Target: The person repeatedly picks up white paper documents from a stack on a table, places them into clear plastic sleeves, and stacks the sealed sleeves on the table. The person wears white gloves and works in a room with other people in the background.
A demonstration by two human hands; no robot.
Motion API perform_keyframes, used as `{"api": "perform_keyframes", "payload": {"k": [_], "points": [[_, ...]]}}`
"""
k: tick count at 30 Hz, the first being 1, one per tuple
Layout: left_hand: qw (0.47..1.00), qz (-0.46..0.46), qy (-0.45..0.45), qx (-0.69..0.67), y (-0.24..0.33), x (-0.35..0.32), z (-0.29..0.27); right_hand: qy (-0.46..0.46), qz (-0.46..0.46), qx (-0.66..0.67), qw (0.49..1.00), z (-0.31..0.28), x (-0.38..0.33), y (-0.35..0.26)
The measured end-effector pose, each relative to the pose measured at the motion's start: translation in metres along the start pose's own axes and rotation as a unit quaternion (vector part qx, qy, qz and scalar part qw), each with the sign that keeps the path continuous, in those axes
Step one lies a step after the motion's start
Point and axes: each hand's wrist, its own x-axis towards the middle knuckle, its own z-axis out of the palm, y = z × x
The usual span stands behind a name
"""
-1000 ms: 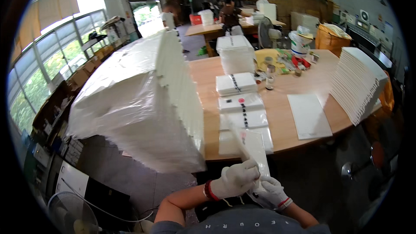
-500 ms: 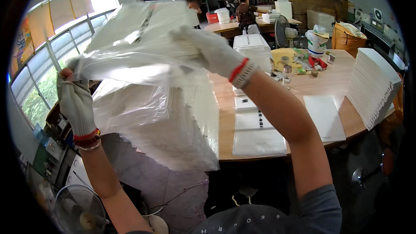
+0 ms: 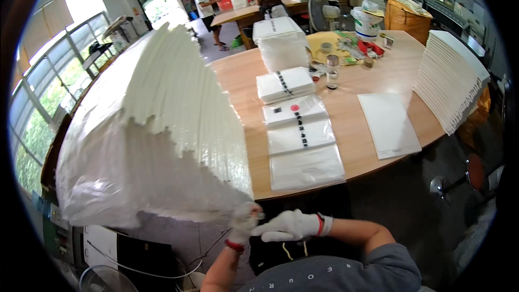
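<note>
My two gloved hands meet low in front of my body. The left hand (image 3: 246, 223) is upright and blurred, with bare fingertips showing at the top; its grip cannot be made out. My right hand (image 3: 291, 225) points leftward, fingers pressed together, its tips touching the left hand near the palm. Whatever lies between them is hidden. Just beyond my left hand leans the corner of a tall stack of white plastic-wrapped packs (image 3: 162, 124). On the table's front edge lies a row of overlapping flat white packages (image 3: 304, 135) in clear film, with dark lettering.
A white sheet (image 3: 388, 125) lies on the wooden table (image 3: 238, 89), with a tall white stack (image 3: 451, 81) at right. Farther back stand wrapped packs (image 3: 280, 41), a glass jar (image 3: 332, 73), a white bucket (image 3: 365, 24) and a fan (image 3: 320, 10). People work at another table.
Both hands have left the plastic-wrapped pack lifted over the left stack and come together low in front of me. The view has shifted, showing the stack's whole side.
</note>
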Motion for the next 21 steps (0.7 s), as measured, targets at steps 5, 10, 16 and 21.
{"api": "perform_keyframes", "payload": {"k": [5,10,16,21], "points": [[0.983,0.016,-0.011,0.185,-0.043,0.089,0.125,0.057,0.237,0.118,0.963,0.038,-0.088,0.032],[0.918,-0.028,-0.134,0.372,-0.073,0.162,0.183,0.151,0.417,0.231,0.866,0.033,-0.136,0.035],[0.965,-0.116,-0.185,0.148,-0.062,0.194,0.154,0.273,0.421,0.344,0.794,-0.011,-0.128,0.093],[0.971,-0.05,-0.183,0.148,-0.028,0.209,0.137,0.518,0.213,0.507,0.656,-0.065,-0.052,0.151]]}}
